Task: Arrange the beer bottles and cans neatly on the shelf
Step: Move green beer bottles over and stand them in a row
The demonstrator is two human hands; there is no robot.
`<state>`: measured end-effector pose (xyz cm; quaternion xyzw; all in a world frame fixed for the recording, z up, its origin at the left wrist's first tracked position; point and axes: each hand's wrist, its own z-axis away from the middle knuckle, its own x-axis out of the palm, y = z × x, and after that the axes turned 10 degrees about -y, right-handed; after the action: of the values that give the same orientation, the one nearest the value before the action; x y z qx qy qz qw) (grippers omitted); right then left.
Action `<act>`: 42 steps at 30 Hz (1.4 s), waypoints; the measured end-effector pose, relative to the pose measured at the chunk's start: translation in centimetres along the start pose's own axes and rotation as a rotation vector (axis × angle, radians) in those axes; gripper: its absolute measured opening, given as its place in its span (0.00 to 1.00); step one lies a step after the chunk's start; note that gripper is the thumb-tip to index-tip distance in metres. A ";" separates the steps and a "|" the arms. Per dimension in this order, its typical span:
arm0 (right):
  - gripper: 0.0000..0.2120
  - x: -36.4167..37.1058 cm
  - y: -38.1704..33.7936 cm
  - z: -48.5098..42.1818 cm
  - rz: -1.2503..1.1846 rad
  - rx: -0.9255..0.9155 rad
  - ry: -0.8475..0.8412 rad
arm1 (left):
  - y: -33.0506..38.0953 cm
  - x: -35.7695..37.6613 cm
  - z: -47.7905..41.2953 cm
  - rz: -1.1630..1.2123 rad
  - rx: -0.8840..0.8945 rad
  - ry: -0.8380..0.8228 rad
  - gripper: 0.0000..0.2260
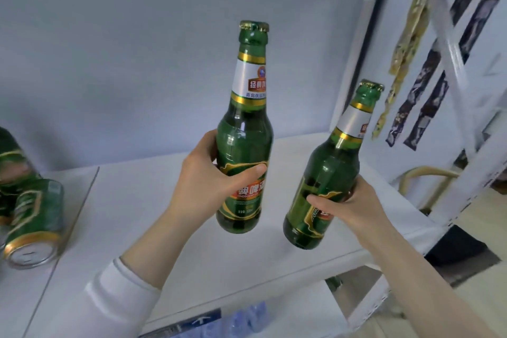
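My left hand (pixel 208 178) grips a green glass beer bottle (pixel 245 123) around its lower body, holding it nearly upright above the white shelf board (pixel 170 255). My right hand (pixel 348 206) holds a second green beer bottle (pixel 329 173), tilted with its cap leaning to the right, also above the board. Both bottles carry white neck labels and gold caps. At the far left a green beer can (pixel 33 222) lies on its side on the shelf, its silver end facing me, with more green cans or bottles (pixel 11 162) behind it, cut off by the frame edge.
The shelf has a pale back wall (pixel 137 63) and a white upright post (pixel 354 57) at its right end. A diagonal white brace (pixel 450 63) crosses further right. Packs of blue water bottles (pixel 244 315) sit on the lower shelf. Floor shows at the right.
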<state>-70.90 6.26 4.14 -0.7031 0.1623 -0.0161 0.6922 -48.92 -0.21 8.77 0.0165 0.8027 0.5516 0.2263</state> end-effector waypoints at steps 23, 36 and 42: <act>0.37 -11.5 5.8 -17.8 0.086 0.003 0.082 | -5.5 13.5 -16.6 -0.026 -0.080 -0.151 0.30; 0.40 -11.9 6.3 -23.1 0.105 -0.015 0.058 | -6.3 16.3 -20.9 -0.075 -0.158 -0.124 0.32; 0.39 -12.4 7.3 -22.9 0.070 -0.007 -0.017 | -5.9 16.4 -22.1 -0.140 -0.198 -0.230 0.35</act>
<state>-89.82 -12.71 0.40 -0.6995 0.1809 0.0148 0.6912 -70.72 -17.40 4.24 0.0012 0.7125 0.6053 0.3549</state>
